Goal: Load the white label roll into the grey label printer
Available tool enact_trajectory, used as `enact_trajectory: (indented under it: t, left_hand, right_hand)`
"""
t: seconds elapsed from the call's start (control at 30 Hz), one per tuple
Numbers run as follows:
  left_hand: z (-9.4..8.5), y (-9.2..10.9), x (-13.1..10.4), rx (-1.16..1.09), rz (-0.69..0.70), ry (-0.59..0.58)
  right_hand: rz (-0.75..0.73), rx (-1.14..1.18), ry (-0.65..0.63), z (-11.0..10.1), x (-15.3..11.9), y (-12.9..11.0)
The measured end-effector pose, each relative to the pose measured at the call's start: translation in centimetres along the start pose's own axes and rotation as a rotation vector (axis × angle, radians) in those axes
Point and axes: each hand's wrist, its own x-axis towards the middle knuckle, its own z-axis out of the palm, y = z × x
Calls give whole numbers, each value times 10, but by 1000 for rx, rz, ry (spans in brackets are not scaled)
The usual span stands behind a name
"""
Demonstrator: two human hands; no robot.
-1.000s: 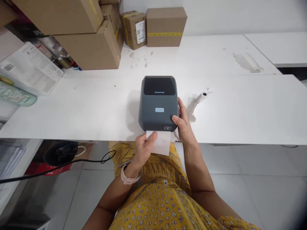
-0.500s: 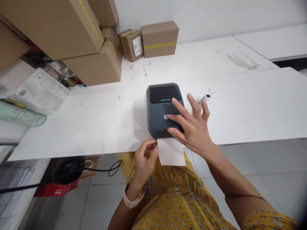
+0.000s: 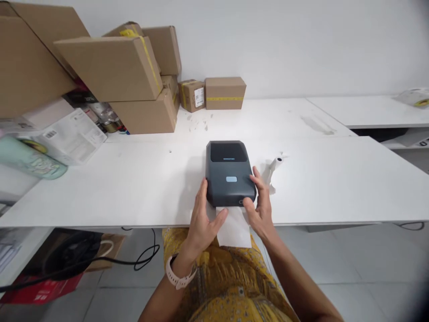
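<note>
White table: dark printer sits at near edge, centre. Left hand flat against printer's left side, fingers open, thumb on the paper label hanging from the front slot. Right hand cups the right front corner, loosely curled. Small paper roll just right.

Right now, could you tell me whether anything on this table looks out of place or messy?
Yes: a nearly spent paper roll lies loose right of the printer, its tail crumpled, and smudges mark the white table farther back.
</note>
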Motion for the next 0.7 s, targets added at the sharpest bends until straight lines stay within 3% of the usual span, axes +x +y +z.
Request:
enact_trajectory:
  t: [0.07, 0.17, 0.3, 0.53, 0.7]
  left_hand:
    - [4, -1, 1, -97, -70, 13]
    - [11, -1, 4, -283, -122, 62]
    - [19, 0, 8, -392, -156, 145]
    - [24, -9, 14, -254, -59, 263]
    - [11, 0, 41, -211, 23, 302]
  right_hand:
    - [153, 117, 74, 4, -12, 5]
    - [231, 154, 51, 5, -18, 8]
    - [195, 89, 23, 2, -16, 11]
    - [105, -16, 69, 4, -11, 19]
    - [18, -28, 50, -2, 25, 14]
